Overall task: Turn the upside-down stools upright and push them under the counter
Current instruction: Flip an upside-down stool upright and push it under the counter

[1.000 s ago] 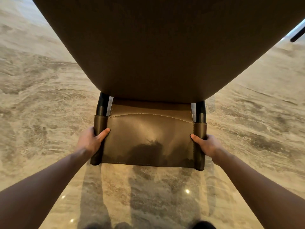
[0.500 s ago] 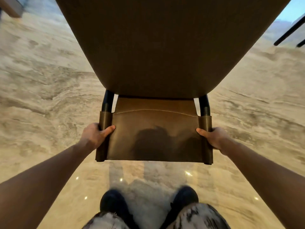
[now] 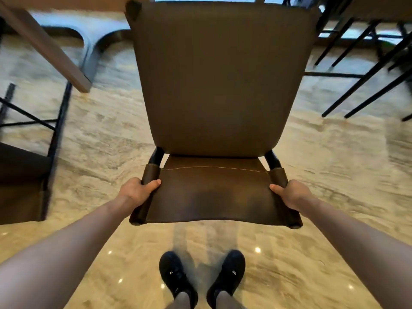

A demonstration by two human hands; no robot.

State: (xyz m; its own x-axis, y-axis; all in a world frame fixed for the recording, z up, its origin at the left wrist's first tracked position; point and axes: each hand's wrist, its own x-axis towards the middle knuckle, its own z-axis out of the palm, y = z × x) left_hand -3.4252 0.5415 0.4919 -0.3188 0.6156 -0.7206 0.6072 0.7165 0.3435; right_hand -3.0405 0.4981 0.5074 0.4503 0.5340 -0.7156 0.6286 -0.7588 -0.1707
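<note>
A brown leather stool (image 3: 218, 85) fills the middle of the view, its seat toward the far side and its low backrest (image 3: 214, 195) nearest me. My left hand (image 3: 138, 190) grips the backrest's left post. My right hand (image 3: 292, 194) grips the right post. The stool's legs are hidden below the seat, so I cannot tell whether they touch the marble floor (image 3: 107, 139). The counter's pale wooden edge (image 3: 44, 47) slants across the upper left.
Another stool (image 3: 24, 175) with a black frame stands at the left edge. Black legs of more stools (image 3: 365, 70) cross the upper right. My black shoes (image 3: 178, 277) are on the floor just below the backrest.
The stool has moved away from me and tipped, so its whole seat now shows. The view has lifted, revealing the counter, neighbouring stools and my shoes. Both hands keep their grip.
</note>
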